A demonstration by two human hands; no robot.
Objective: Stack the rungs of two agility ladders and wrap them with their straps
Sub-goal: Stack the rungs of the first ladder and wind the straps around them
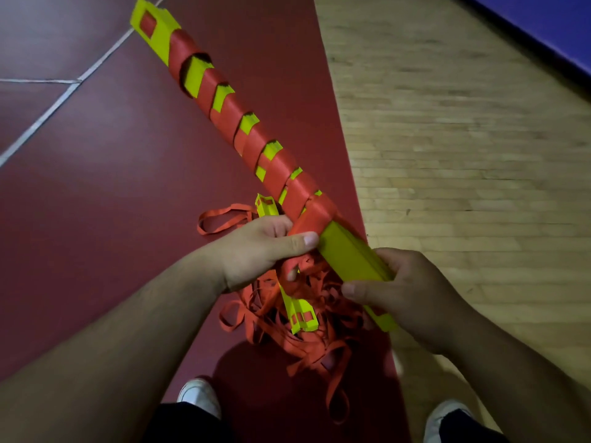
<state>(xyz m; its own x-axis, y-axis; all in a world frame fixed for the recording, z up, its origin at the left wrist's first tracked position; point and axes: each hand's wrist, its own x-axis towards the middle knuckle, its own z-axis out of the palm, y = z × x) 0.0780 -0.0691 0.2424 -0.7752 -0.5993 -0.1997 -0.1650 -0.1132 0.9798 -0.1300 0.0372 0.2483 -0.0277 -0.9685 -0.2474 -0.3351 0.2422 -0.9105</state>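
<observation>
Pulling each turn taut and close-laid looks the key as a person's left hand (265, 251) pinches the red strap (281, 174) against the stack of yellow rungs (348, 251), held slantwise above a red mat (128, 187), right hand (406, 295) clasped round its bare near end, the spiral gappy higher up.

yellow rung stack (348, 254) held diagonally, red strap (224, 113) spiralled around most of it, near end bare, loose strap tangle (307, 334) with second rung bundle (299, 314) on floor

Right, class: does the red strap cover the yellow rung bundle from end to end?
No: the red strap stops at the left hand, leaving the rung bundle bare yellow towards the right hand.
</observation>
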